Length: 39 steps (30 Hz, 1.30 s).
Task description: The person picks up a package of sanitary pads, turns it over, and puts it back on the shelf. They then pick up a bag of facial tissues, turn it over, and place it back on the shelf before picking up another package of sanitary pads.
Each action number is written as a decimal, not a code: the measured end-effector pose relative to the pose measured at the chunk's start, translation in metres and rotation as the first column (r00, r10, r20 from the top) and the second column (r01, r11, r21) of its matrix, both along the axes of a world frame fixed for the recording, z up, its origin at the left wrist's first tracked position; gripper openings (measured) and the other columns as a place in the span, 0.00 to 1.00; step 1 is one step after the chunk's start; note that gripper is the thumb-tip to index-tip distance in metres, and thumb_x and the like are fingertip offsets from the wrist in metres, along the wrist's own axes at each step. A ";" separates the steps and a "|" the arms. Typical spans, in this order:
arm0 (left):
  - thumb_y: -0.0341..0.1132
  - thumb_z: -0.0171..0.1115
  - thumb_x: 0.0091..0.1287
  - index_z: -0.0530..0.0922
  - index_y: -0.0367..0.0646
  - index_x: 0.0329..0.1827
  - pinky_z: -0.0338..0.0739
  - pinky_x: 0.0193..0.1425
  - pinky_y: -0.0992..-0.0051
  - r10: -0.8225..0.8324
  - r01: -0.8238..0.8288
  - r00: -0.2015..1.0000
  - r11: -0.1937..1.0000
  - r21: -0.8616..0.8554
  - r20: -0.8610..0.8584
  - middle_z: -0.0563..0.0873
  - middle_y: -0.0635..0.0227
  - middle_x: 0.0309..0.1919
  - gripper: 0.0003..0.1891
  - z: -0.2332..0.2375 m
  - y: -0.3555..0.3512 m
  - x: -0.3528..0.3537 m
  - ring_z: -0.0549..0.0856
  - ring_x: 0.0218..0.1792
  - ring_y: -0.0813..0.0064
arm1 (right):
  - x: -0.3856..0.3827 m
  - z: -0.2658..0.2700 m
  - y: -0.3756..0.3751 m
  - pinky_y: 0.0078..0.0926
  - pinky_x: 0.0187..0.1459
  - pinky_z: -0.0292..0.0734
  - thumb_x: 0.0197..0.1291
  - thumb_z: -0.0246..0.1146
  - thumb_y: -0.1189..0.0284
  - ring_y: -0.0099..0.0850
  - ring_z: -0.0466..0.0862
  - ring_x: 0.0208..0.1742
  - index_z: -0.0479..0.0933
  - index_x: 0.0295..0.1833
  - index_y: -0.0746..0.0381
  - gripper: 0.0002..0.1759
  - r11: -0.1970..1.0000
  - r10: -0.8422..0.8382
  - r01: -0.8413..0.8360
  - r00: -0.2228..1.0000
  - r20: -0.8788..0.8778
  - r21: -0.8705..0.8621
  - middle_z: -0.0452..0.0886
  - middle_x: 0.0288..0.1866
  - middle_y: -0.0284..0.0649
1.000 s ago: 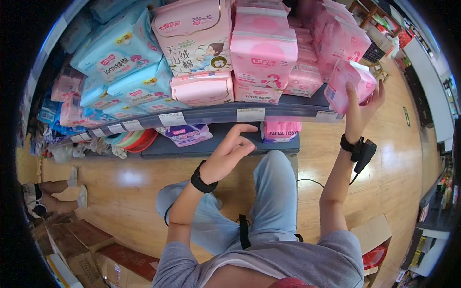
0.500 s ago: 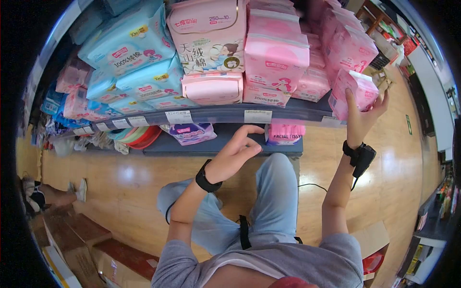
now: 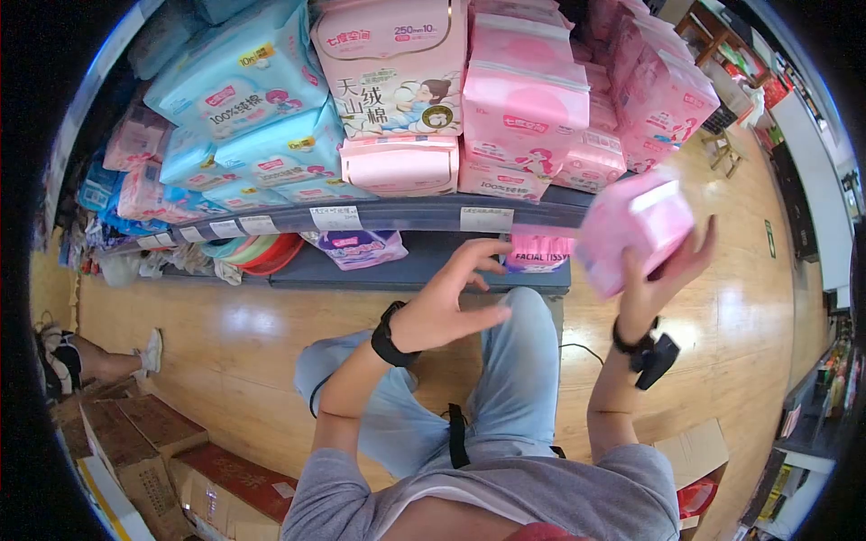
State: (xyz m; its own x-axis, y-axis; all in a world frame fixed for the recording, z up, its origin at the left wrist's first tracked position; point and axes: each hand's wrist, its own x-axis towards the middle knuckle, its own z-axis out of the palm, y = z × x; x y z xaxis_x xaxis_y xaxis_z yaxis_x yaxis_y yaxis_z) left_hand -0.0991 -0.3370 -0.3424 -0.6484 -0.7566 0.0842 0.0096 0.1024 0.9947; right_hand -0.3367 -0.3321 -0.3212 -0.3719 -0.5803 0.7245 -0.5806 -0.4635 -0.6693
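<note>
Crouched at a shop aisle, you hold a pink pack [image 3: 636,225] in your right hand [image 3: 663,278], clear of the upper shelf [image 3: 397,215] and just off its right-hand end. The fingers are closed around the pack's lower part with the thumb on the near side. The pack is tilted and blurred, so its print cannot be read.

Your left hand [image 3: 451,302] has nothing in it. It is spread wide, fingers slightly curled, in front of the lower shelf [image 3: 406,272] and above your knee.

More pink packs [image 3: 525,115] stand stacked along the upper shelf's right half and blue packs [image 3: 244,86] along its left half, with price labels [image 3: 486,219] on the front edge. A facial tissue pack [image 3: 538,250] sits at the right end of the lower shelf.

The step in hand looks like handling a single pack taken off the display, with the free hand poised near it. Any further move with the pack would seem to call for a steady grip, since only one hand holds it and it has no support beneath.

Cardboard boxes [image 3: 135,433] lie on the floor at lower left, near another person's legs [image 3: 95,361].
</note>
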 end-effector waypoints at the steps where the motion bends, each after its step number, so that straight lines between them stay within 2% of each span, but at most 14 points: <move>1: 0.33 0.62 0.53 0.55 0.40 0.62 0.65 0.53 0.73 0.015 -0.018 1.000 0.993 -0.119 -0.019 0.62 0.62 0.58 0.34 0.001 0.003 -0.004 0.69 0.54 0.70 | 0.013 -0.006 0.009 0.33 0.60 0.54 0.35 0.69 0.69 0.36 0.62 0.59 0.37 0.67 0.63 0.57 0.990 0.134 -0.136 0.990 0.050 0.044 0.58 0.59 0.48; 4: 0.36 0.68 0.47 0.38 0.41 0.66 0.55 0.63 0.65 -0.014 0.007 1.000 0.950 -0.311 -0.021 0.54 0.54 0.61 0.51 0.002 0.013 -0.014 0.58 0.63 0.63 | 0.055 -0.010 0.023 0.34 0.62 0.52 0.31 0.70 0.65 0.37 0.60 0.61 0.35 0.66 0.66 0.61 0.909 0.387 -0.405 0.908 0.158 0.099 0.55 0.61 0.49; 6: 0.34 0.69 0.47 0.31 0.42 0.65 0.54 0.65 0.64 0.101 -0.125 0.991 0.926 -0.357 -0.087 0.54 0.54 0.61 0.54 0.002 0.018 -0.020 0.56 0.63 0.65 | 0.066 -0.019 0.022 0.37 0.59 0.57 0.28 0.75 0.62 0.39 0.62 0.59 0.38 0.65 0.66 0.64 0.933 0.349 -0.345 0.937 -0.028 0.106 0.56 0.60 0.52; 7: 0.34 0.69 0.47 0.31 0.42 0.65 0.54 0.65 0.64 0.102 -0.126 0.991 0.926 -0.356 -0.085 0.54 0.54 0.61 0.54 -0.002 0.018 -0.019 0.56 0.63 0.65 | 0.073 -0.022 0.022 0.37 0.59 0.57 0.27 0.76 0.60 0.40 0.63 0.58 0.38 0.66 0.66 0.65 0.910 0.378 -0.389 0.920 0.101 0.144 0.56 0.60 0.51; 8: 0.33 0.69 0.47 0.30 0.42 0.65 0.54 0.65 0.65 0.149 -0.179 0.977 0.962 -0.209 -0.149 0.53 0.55 0.61 0.55 -0.010 0.017 -0.017 0.57 0.63 0.66 | 0.074 -0.019 0.024 0.36 0.56 0.59 0.32 0.74 0.63 0.40 0.64 0.57 0.38 0.66 0.66 0.61 0.913 0.378 -0.367 0.925 -0.036 0.178 0.56 0.60 0.51; 9: 0.33 0.69 0.47 0.29 0.42 0.64 0.54 0.65 0.65 0.204 -0.219 0.958 0.974 -0.055 -0.204 0.53 0.57 0.61 0.56 -0.010 0.016 -0.016 0.57 0.63 0.66 | 0.075 -0.023 0.023 0.36 0.55 0.61 0.35 0.72 0.64 0.39 0.65 0.57 0.37 0.66 0.66 0.59 0.899 0.418 -0.416 0.908 0.019 0.136 0.57 0.60 0.50; 12: 0.29 0.65 0.51 0.39 0.40 0.65 0.58 0.62 0.68 0.310 -0.242 0.911 0.935 0.258 -0.270 0.60 0.59 0.58 0.46 0.007 0.012 -0.003 0.61 0.61 0.70 | 0.082 -0.015 0.026 0.34 0.51 0.63 0.41 0.69 0.67 0.38 0.66 0.55 0.36 0.66 0.65 0.55 0.858 0.470 -0.503 0.850 0.236 0.103 0.58 0.60 0.50; 13: 0.29 0.65 0.51 0.39 0.40 0.65 0.58 0.62 0.68 0.310 -0.241 0.912 0.935 0.259 -0.270 0.60 0.59 0.58 0.46 0.009 0.012 -0.001 0.61 0.61 0.70 | 0.083 -0.012 0.028 0.33 0.50 0.64 0.43 0.67 0.69 0.37 0.67 0.54 0.36 0.66 0.64 0.53 0.832 0.468 -0.545 0.791 0.394 0.106 0.59 0.60 0.50; 17: 0.31 0.62 0.54 0.48 0.38 0.63 0.61 0.60 0.72 0.350 -0.292 0.897 0.928 0.231 -0.269 0.64 0.60 0.55 0.38 0.014 0.014 0.000 0.65 0.58 0.73 | 0.077 -0.011 0.029 0.32 0.50 0.65 0.44 0.65 0.71 0.35 0.69 0.53 0.37 0.66 0.62 0.50 0.782 0.523 -0.606 0.765 0.376 0.144 0.61 0.58 0.49; 22: 0.33 0.61 0.56 0.50 0.37 0.61 0.63 0.58 0.73 0.341 -0.279 0.893 0.932 0.233 -0.295 0.66 0.61 0.53 0.35 0.012 0.013 -0.001 0.66 0.55 0.75 | 0.080 -0.013 0.032 0.31 0.51 0.65 0.44 0.64 0.73 0.32 0.69 0.52 0.41 0.66 0.61 0.48 0.659 0.505 -0.728 0.615 0.605 0.190 0.65 0.52 0.44; 32: 0.33 0.57 0.60 0.51 0.36 0.62 0.64 0.57 0.74 0.394 -0.332 0.877 0.911 0.246 -0.274 0.67 0.63 0.53 0.31 0.004 0.017 0.001 0.68 0.54 0.77 | 0.087 -0.017 0.031 0.27 0.52 0.65 0.42 0.66 0.72 0.30 0.70 0.48 0.43 0.65 0.62 0.48 0.718 0.471 -0.683 0.618 0.629 0.134 0.66 0.50 0.42; 34: 0.36 0.53 0.63 0.52 0.36 0.62 0.65 0.57 0.75 0.409 -0.341 0.869 0.903 0.261 -0.280 0.68 0.63 0.54 0.28 0.000 0.016 0.005 0.69 0.54 0.77 | 0.084 -0.021 0.032 0.30 0.55 0.61 0.37 0.70 0.66 0.32 0.68 0.51 0.43 0.65 0.62 0.53 0.687 0.553 -0.726 0.501 0.666 -0.025 0.65 0.52 0.44; 36: 0.43 0.42 0.68 0.55 0.37 0.62 0.66 0.56 0.76 0.365 -0.030 0.791 0.824 0.566 -0.490 0.68 0.64 0.55 0.25 -0.003 0.013 0.009 0.70 0.54 0.77 | 0.085 -0.024 0.031 0.32 0.57 0.59 0.35 0.71 0.64 0.33 0.66 0.54 0.43 0.65 0.61 0.55 0.675 0.592 -0.737 0.515 0.620 -0.032 0.63 0.55 0.44; 39: 0.48 0.36 0.69 0.61 0.38 0.58 0.68 0.53 0.77 0.404 -0.117 0.825 0.806 0.580 -0.396 0.72 0.65 0.51 0.24 -0.001 0.012 0.005 0.74 0.50 0.79 | 0.087 -0.017 0.032 0.35 0.61 0.55 0.31 0.73 0.61 0.35 0.62 0.60 0.43 0.65 0.62 0.58 0.663 0.617 -0.748 0.530 0.582 -0.022 0.60 0.58 0.45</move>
State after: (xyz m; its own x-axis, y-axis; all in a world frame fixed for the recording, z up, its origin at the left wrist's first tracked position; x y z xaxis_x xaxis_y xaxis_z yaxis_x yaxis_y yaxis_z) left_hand -0.0944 -0.3250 -0.3437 -0.4000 -0.9083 -0.1222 0.5463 -0.3434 0.7640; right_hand -0.2495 -0.3002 -0.3378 -0.0522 -0.9213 0.3854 0.3067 -0.3820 -0.8718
